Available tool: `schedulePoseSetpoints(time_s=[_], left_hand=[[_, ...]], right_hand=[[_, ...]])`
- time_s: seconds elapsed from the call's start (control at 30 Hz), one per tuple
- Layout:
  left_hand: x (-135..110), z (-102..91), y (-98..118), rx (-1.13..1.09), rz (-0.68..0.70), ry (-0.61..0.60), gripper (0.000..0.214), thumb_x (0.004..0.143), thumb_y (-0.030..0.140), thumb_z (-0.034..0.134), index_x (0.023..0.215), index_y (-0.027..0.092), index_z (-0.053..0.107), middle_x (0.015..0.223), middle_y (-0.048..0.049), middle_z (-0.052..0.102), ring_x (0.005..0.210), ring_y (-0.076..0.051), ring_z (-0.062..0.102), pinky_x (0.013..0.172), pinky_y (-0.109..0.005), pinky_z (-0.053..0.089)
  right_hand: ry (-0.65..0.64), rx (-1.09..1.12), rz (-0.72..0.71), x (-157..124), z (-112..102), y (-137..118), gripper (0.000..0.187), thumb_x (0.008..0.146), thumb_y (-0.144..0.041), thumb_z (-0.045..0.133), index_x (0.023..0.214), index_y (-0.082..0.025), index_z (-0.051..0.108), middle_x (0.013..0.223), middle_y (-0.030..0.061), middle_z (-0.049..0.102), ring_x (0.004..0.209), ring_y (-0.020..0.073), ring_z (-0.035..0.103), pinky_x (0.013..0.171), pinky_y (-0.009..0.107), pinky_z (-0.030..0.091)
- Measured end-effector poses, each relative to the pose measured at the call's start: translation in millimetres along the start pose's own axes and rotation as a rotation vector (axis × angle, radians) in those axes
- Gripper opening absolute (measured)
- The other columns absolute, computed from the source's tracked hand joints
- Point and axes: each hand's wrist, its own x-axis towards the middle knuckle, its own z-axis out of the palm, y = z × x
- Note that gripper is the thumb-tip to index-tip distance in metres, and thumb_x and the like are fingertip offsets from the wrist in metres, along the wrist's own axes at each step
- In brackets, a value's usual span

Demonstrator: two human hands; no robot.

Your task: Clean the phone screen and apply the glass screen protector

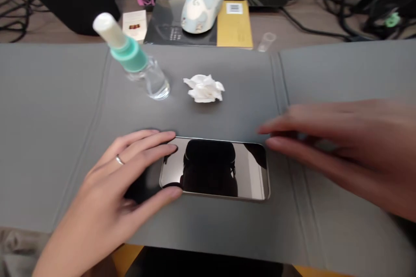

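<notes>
A smartphone (209, 169) lies flat on the grey desk mat, its dark glossy screen facing up and mirroring the surroundings. Around its left end, my left hand (130, 177) holds it, fingertips at the far edge and thumb at the near edge; a silver ring is on one finger. My right hand (341, 143), smeared by motion, is just off the phone's far right corner with fingers stretched out and nothing visible between them. Beyond the phone sits a crumpled white tissue (204, 88). A clear spray bottle (156, 78) with a teal collar and white cap stands left of the tissue.
The grey desk mat (224, 229) spreads under everything. Behind it are a light-blue patterned mouse (201, 8) on a black-and-yellow package (234, 28), a small clear plastic piece (267, 41) and a small card (134, 24). Black cables (338, 4) tangle at the back right.
</notes>
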Motion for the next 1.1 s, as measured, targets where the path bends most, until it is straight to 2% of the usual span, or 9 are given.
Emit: schedulePoseSetpoints(time_s=[0.03, 0.1, 0.23, 0.5, 0.73, 0.97, 1.1], left_hand=[[-0.7, 0.4, -1.0, 0.003, 0.008, -0.003, 0.039, 0.102, 0.046, 0.073, 0.139, 0.037, 0.064, 0.15, 0.0033, 0.069, 0.139, -0.027, 0.058, 0.113, -0.042, 0.05], [-2.0, 0.4, -3.1, 0.021, 0.015, -0.01, 0.039, 0.102, 0.045, 0.073, 0.139, 0.037, 0.064, 0.149, 0.0022, 0.068, 0.139, -0.029, 0.058, 0.113, -0.044, 0.049], [-2.9, -2.0, -5.7, 0.061, 0.014, -0.017, 0.039, 0.101, 0.045, 0.073, 0.138, 0.037, 0.065, 0.149, -0.0006, 0.068, 0.139, -0.032, 0.058, 0.111, -0.049, 0.051], [-0.1, -3.8, -0.5, 0.056, -0.023, -0.051, 0.035, 0.1, 0.042, 0.074, 0.133, 0.036, 0.064, 0.149, -0.004, 0.067, 0.14, -0.035, 0.057, 0.112, -0.058, 0.052], [-1.5, -4.8, -1.8, 0.084, -0.024, -0.046, 0.033, 0.099, 0.042, 0.074, 0.13, 0.035, 0.065, 0.148, -0.0047, 0.068, 0.142, -0.035, 0.058, 0.115, -0.06, 0.052], [1.9, -4.3, 1.4, 0.062, -0.031, -0.046, 0.031, 0.099, 0.041, 0.075, 0.128, 0.035, 0.065, 0.148, -0.005, 0.069, 0.142, -0.035, 0.056, 0.114, -0.06, 0.052], [3.4, -4.2, 4.7, 0.049, -0.02, -0.028, 0.031, 0.099, 0.043, 0.075, 0.127, 0.034, 0.066, 0.147, -0.0044, 0.07, 0.14, -0.034, 0.058, 0.112, -0.056, 0.055]], right_hand=[[-0.046, 0.069, -0.068, 2.7, -1.0, 1.0, 0.035, 0.111, -0.048, 0.043, 0.102, -0.034, 0.074, 0.083, 0.0, 0.076, 0.073, 0.0196, 0.07, 0.07, 0.038, 0.048], [-0.12, 0.163, -0.153, 5.4, -0.6, 4.3, 0.032, 0.11, -0.045, 0.047, 0.1, -0.03, 0.073, 0.088, 0.0002, 0.077, 0.078, 0.0208, 0.07, 0.07, 0.038, 0.047], [-0.17, 0.228, -0.171, 5.8, 1.2, 13.0, 0.03, 0.109, -0.045, 0.049, 0.107, -0.032, 0.075, 0.103, -0.0005, 0.079, 0.094, 0.0229, 0.072, 0.075, 0.035, 0.046], [-0.2, 0.195, -0.13, 12.6, 0.0, 2.7, 0.023, 0.105, -0.038, 0.054, 0.094, -0.026, 0.07, 0.098, 0.0022, 0.076, 0.087, 0.0213, 0.067, 0.07, 0.034, 0.04], [-0.211, 0.16, -0.111, 9.4, -2.2, -1.4, 0.014, 0.098, -0.036, 0.062, 0.093, -0.025, 0.069, 0.101, 0.0039, 0.074, 0.084, 0.0208, 0.063, 0.067, 0.035, 0.04], [-0.213, 0.166, -0.087, 14.2, -1.6, -2.2, 0.012, 0.095, -0.035, 0.062, 0.093, -0.026, 0.07, 0.094, 0.0018, 0.073, 0.077, 0.0194, 0.063, 0.064, 0.035, 0.039], [-0.224, 0.128, -0.086, 14.7, 2.9, -1.4, 0.018, 0.097, -0.043, 0.06, 0.094, -0.027, 0.068, 0.095, 0.0018, 0.072, 0.076, 0.02, 0.062, 0.063, 0.035, 0.039]])
